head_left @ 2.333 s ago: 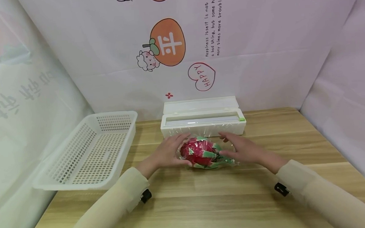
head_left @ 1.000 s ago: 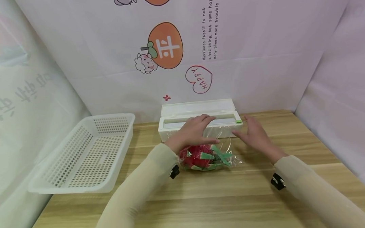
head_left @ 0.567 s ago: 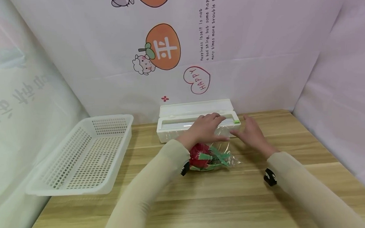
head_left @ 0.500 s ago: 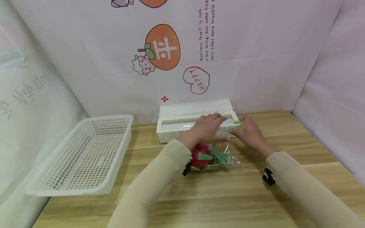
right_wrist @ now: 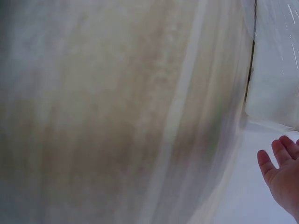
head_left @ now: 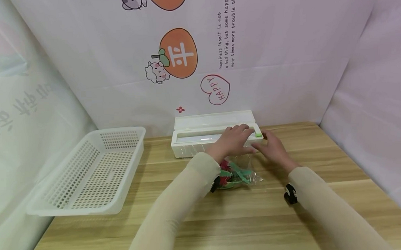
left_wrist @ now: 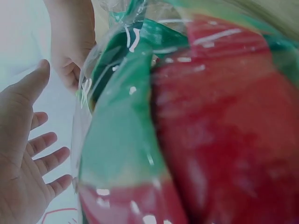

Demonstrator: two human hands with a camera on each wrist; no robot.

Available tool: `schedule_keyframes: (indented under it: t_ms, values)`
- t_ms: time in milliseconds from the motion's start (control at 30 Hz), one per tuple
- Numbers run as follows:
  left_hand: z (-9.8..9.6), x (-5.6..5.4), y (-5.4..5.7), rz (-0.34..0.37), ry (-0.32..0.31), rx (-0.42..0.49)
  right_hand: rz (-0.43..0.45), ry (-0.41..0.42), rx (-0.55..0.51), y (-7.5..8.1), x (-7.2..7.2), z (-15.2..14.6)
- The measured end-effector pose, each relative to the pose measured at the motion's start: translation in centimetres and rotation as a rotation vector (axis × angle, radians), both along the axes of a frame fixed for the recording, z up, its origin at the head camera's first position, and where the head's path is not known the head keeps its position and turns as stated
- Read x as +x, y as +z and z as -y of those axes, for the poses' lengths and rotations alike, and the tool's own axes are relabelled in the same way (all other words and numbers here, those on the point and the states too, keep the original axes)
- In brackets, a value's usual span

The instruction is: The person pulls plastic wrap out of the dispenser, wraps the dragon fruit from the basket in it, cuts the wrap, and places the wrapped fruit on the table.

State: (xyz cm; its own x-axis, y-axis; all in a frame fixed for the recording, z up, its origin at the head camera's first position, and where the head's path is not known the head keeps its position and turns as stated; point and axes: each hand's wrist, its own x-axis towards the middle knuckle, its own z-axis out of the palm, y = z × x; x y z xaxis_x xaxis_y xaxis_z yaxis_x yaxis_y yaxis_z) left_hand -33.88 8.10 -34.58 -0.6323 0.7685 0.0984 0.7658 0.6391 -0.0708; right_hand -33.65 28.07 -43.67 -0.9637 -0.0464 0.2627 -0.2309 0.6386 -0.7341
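Note:
A dragon fruit (head_left: 225, 170), red with green scales and covered in clear plastic film (head_left: 247, 162), lies on the wooden table, partly hidden by my left forearm. Behind it stands a white cling film box (head_left: 189, 151), lid raised, a small green slider (head_left: 258, 134) at its right end. Over the box's front right part hovers my left hand (head_left: 234, 141); the left wrist view shows its fingers spread and holding nothing. My right hand (head_left: 273, 148) is at the box's right end, its fingers extended in the right wrist view; whether they touch the box I cannot tell.
At the left stands a white perforated plastic basket (head_left: 105, 174). A printed cloth (head_left: 276, 84) hangs behind the table (head_left: 231, 224), and pale cloth walls close both sides.
My left hand has left the dragon fruit and moved right over the box. My right hand has moved away from the fruit, up to the box's right end. The view has shifted slightly.

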Motion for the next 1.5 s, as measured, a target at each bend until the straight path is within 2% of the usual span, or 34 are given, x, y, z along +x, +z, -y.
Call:
schedule_keyframes:
  t_ms: [367, 667, 867, 1167, 1333, 1500]
  values:
    - [-1.4, -0.2, -0.4, 0.001, 0.036, -0.023, -0.021, -0.004, -0.025, -0.7, -0.5, -0.1]
    - [-3.3, -0.5, -0.8, -0.128, 0.085, -0.142, -0.028, -0.041, 0.057, -0.7, -0.7, -0.2]
    - [-4.6, -0.6, -1.2, -0.187, 0.110, -0.200, -0.027, -0.062, 0.099, -0.5, -0.4, -0.1]
    - [-6.2, -0.6, -2.5, -0.210, 0.151, -0.205, -0.039, -0.062, 0.123, -0.2, 0.0, 0.0]
    - [-6.9, -1.0, -3.5, -0.258, 0.171, -0.183, -0.066, -0.056, 0.123, -0.1, 0.3, 0.1]
    - [-7.3, -1.6, -4.2, -0.277, 0.174, -0.159, -0.077, -0.063, 0.130, -0.2, 0.2, 0.2]
